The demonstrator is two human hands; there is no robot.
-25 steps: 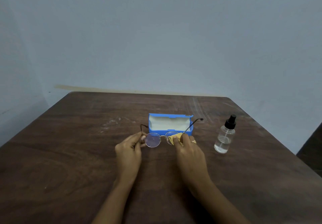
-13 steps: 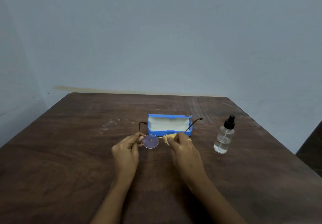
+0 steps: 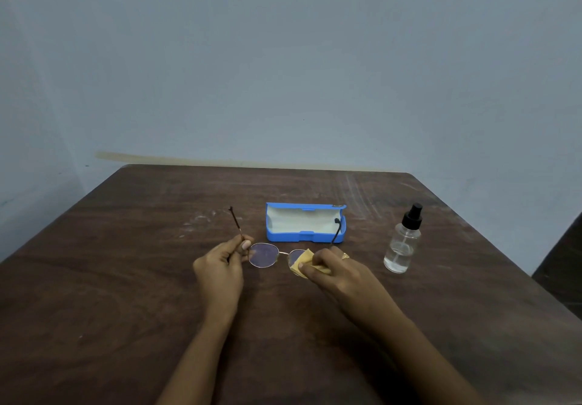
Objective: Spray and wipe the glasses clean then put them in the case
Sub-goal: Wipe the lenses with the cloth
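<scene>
Fingers point(image 3: 243, 244) of the left hand point(image 3: 220, 270) are pinched on a temple of the glasses point(image 3: 264, 255), just near of the open blue case point(image 3: 305, 237) on the worktop point(image 3: 126, 278). A yellow cloth point(image 3: 303, 264) is pinched over the right lens by the right hand point(image 3: 340, 274). Light circular strokes, with the frame steadied, are judged best.

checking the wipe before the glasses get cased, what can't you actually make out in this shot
Head view, the only one:
Glasses, right lens: mostly covered by the yellow cloth and the right hand.
Smears on the left lens: too small and dim to judge.
Left hinge: hidden under the left hand.
Dark object beyond the table: cut off by the right edge.
</scene>
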